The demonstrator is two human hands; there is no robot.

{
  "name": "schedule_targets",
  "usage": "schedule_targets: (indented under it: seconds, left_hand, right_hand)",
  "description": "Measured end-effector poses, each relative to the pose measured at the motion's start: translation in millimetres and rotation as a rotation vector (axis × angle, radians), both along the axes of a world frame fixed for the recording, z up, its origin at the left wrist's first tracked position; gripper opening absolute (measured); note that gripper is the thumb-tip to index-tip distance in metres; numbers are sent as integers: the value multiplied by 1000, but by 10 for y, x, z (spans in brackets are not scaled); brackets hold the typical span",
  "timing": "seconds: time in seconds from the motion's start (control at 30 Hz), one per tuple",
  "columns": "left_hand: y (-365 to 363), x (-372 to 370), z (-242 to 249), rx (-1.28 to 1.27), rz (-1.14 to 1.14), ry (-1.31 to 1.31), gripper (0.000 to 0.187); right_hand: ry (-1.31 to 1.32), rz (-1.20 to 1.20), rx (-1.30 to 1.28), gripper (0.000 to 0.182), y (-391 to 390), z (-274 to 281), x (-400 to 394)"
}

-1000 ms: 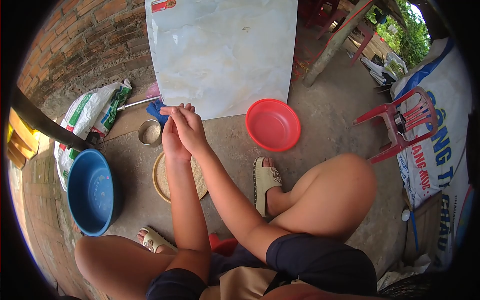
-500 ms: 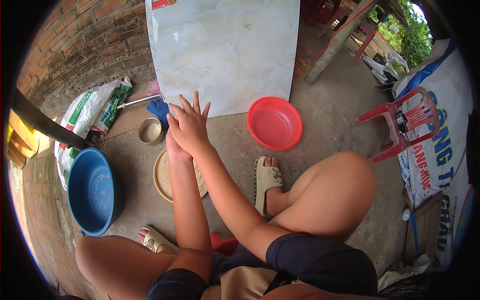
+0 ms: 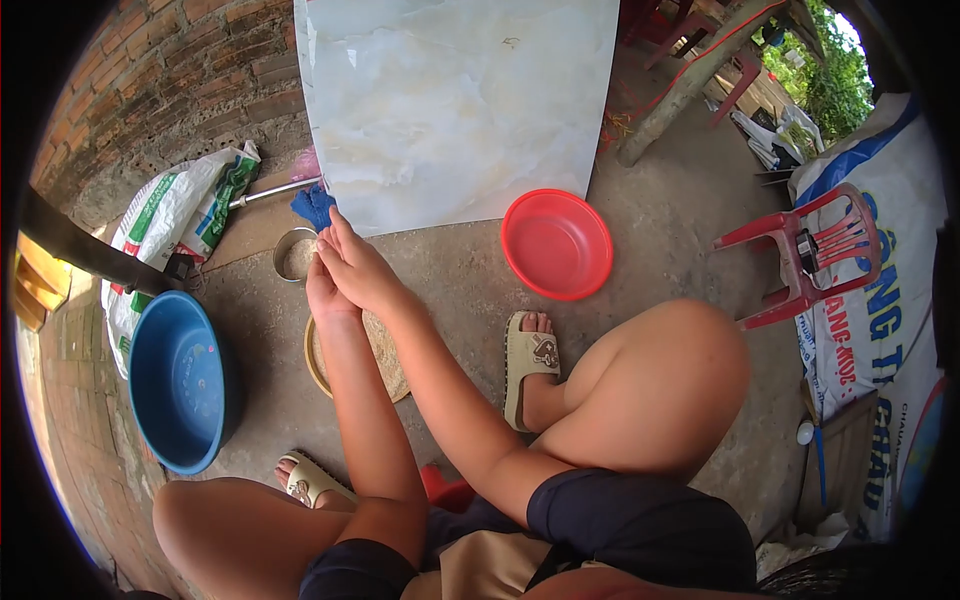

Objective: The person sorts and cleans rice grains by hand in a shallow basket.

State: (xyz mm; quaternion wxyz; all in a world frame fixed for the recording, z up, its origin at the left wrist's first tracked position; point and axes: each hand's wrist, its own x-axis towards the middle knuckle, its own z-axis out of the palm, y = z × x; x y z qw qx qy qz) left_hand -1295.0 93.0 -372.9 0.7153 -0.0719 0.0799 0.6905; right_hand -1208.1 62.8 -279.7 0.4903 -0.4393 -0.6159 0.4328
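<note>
My right hand [image 3: 362, 276] lies over my left hand [image 3: 328, 293], palm against palm, above the floor in front of me. The fingers of my right hand are stretched out, pointing left. My left hand shows only partly beneath it, its visible fingers extended. I see nothing held between the hands, though the palms are hidden. Below them is a round shallow tray [image 3: 313, 362] with pale, grainy stuff [image 3: 388, 358] in it, partly covered by my forearms. Just past the fingertips stands a small metal bowl [image 3: 283, 268] with similar pale contents [image 3: 297, 260].
A blue basin [image 3: 180, 385] stands left, a red basin [image 3: 557, 245] right of the hands. A pale sheet [image 3: 450, 110] stands ahead, with blue cloth [image 3: 313, 206] at its corner. A red chair [image 3: 800, 250] and large printed sack [image 3: 880, 330] are right; another sack [image 3: 165, 215] lies left.
Both hands have moved down and left, closer to the metal bowl. My right hand's fingers, spread and pointing up before, now lie closer together and point left. The view has shifted slightly.
</note>
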Motion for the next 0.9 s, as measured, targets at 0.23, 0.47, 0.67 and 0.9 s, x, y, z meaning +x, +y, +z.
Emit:
schedule_targets:
  seconds: [0.23, 0.47, 0.67, 0.9]
  left_hand:
    - [97, -165, -462, -85, -79, 17, 26]
    - [-18, -99, -216, -708, 57, -113, 31]
    - [-48, -424, -465, -630, 90, -114, 23]
    - [238, -688, -624, -786, 216, -153, 25]
  right_hand:
    - [-188, 27, -120, 59, 65, -49, -128]
    - [-107, -20, -162, 43, 190, -255, -285]
    - [121, -146, -135, 28, 409, -583, -286]
    - [246, -273, -330, 24, 523, -669, -160]
